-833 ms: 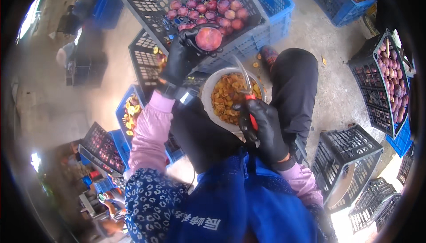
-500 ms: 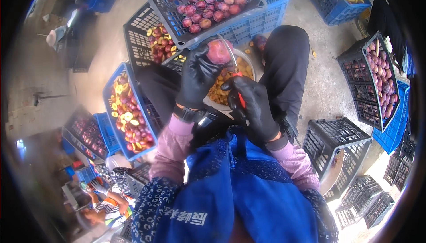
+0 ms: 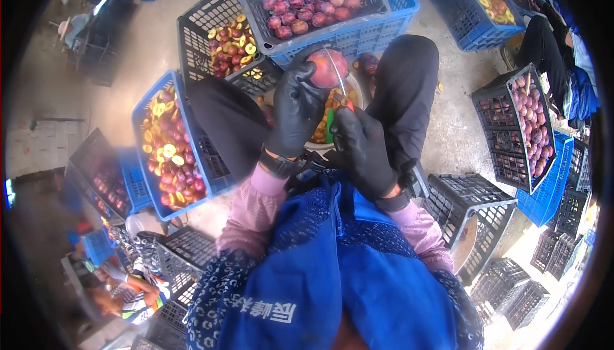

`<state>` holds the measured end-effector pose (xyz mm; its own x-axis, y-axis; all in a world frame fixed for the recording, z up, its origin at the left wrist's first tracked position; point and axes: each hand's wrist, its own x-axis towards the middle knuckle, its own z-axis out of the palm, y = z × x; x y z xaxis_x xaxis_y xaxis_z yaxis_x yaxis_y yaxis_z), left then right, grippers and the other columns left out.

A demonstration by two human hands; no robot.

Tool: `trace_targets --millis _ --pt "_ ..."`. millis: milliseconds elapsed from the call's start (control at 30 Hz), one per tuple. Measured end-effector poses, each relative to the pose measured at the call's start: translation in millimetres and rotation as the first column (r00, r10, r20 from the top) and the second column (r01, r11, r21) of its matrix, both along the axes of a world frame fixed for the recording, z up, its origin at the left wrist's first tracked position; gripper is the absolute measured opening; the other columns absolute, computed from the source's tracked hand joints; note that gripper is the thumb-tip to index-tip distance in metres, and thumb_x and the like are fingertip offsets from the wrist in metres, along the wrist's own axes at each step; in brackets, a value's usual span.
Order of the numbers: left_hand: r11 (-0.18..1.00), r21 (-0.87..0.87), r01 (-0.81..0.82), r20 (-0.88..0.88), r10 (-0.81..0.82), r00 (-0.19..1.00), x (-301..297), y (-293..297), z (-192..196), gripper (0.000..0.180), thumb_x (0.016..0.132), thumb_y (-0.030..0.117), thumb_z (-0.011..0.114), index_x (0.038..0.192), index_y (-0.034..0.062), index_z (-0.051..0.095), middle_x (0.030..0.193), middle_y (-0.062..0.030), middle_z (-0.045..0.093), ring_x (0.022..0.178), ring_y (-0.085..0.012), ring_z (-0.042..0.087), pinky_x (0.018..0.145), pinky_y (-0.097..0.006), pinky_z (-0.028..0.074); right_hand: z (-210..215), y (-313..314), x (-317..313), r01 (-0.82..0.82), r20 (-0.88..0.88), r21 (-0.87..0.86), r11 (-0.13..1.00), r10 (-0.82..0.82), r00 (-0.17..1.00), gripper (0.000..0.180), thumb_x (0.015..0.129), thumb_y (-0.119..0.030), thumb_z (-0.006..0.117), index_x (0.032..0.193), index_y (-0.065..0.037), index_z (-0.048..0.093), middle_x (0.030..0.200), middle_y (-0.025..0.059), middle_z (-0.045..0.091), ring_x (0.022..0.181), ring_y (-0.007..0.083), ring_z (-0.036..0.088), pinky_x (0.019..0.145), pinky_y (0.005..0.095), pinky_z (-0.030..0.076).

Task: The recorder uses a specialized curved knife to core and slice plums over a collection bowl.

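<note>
My left hand (image 3: pixel 295 110), in a black glove, grips a large reddish plum (image 3: pixel 320 73) by its left side. A knife (image 3: pixel 346 103) with a thin curved blade and a red and green handle is in my gloved right hand (image 3: pixel 366 151). The blade arches over the right part of the plum; whether it has cut in, I cannot tell. Beneath my hands, between my knees, a pale bowl (image 3: pixel 362 97) holds orange-brown pieces, partly hidden by the gloves.
Ahead, a dark crate of whole plums (image 3: pixel 384 11) rests on a blue crate (image 3: pixel 403 12). Cut plums fill a black crate (image 3: pixel 192 62) and a blue crate (image 3: pixel 137 116) at the left. More plum crates (image 3: pixel 495 135) stand at the right. Other people sit nearby.
The blade has moved from the plum's right edge to lie further across its face. My head view has shifted a little, so the crates sit differently in it.
</note>
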<state>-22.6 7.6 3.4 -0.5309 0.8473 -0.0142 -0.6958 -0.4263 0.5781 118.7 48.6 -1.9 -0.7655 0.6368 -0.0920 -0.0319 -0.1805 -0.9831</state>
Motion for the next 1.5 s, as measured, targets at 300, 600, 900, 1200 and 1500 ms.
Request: trace_targets --millis 300,600,900,1200,1500 --pt "0.993 -0.109 -0.045 -0.212 0.021 0.977 9.9 2.5 1.4 0.042 0.090 0.022 0.052 0.126 -0.0001 0.050 0.121 -0.0117 0.056 0.110 -0.0213 0.057 0.095 -0.035 0.046 -14.3 9.3 3.7 0.091 -0.105 0.454 0.887 -0.048 0.993 0.031 0.098 -0.023 0.051 0.085 0.005 0.057 0.060 0.0068 0.050 0.055 0.0107 0.046 0.051 0.0302 0.038" --pt "0.970 -0.227 0.088 -0.286 -0.153 0.946 15.5 -7.3 11.3 0.042 0.092 0.031 0.055 0.123 0.0020 0.051 0.114 -0.0071 0.057 0.103 -0.0166 0.057 0.092 -0.032 0.045 -4.0 12.4 15.5 -0.047 0.062 0.322 0.945 0.029 0.998 0.029 0.097 -0.023 0.052 0.085 0.003 0.057 0.058 0.0093 0.048 0.055 0.0127 0.047 0.052 0.0321 0.040" --pt "0.928 -0.342 -0.148 -0.746 -0.172 0.643 7.5 -6.1 -3.5 0.047 0.088 0.024 0.062 0.126 0.0018 0.047 0.117 -0.0092 0.055 0.106 -0.0189 0.054 0.093 -0.032 0.042 -3.1 31.2 24.8 -0.260 -0.083 0.143 0.955 0.274 0.958 0.032 0.099 -0.026 0.051 0.082 0.000 0.058 0.056 0.0017 0.045 0.053 0.0119 0.045 0.052 0.0287 0.037" --pt "0.964 -0.258 0.064 -0.353 -0.156 0.922 26.5 -3.9 9.9 0.044 0.089 0.024 0.062 0.124 0.0026 0.049 0.113 -0.0082 0.056 0.101 -0.0145 0.055 0.088 -0.029 0.045 0.1 4.5 15.6 0.066 0.084 0.357 0.932 -0.102 0.991 0.033 0.097 -0.027 0.052 0.087 0.005 0.056 0.060 0.0137 0.052 0.052 0.0195 0.051 0.053 0.0340 0.042" --pt "0.923 -0.315 -0.222 -0.828 -0.153 0.540 12.3 -7.9 4.9 0.053 0.081 0.021 0.071 0.124 0.0012 0.046 0.110 -0.0125 0.058 0.100 -0.0199 0.056 0.088 -0.035 0.045 11.1 13.7 22.9 -0.146 0.085 -0.091 0.985 0.154 0.984 0.032 0.097 -0.026 0.053 0.083 0.003 0.055 0.056 0.0087 0.046 0.052 0.0105 0.046 0.050 0.0308 0.038"
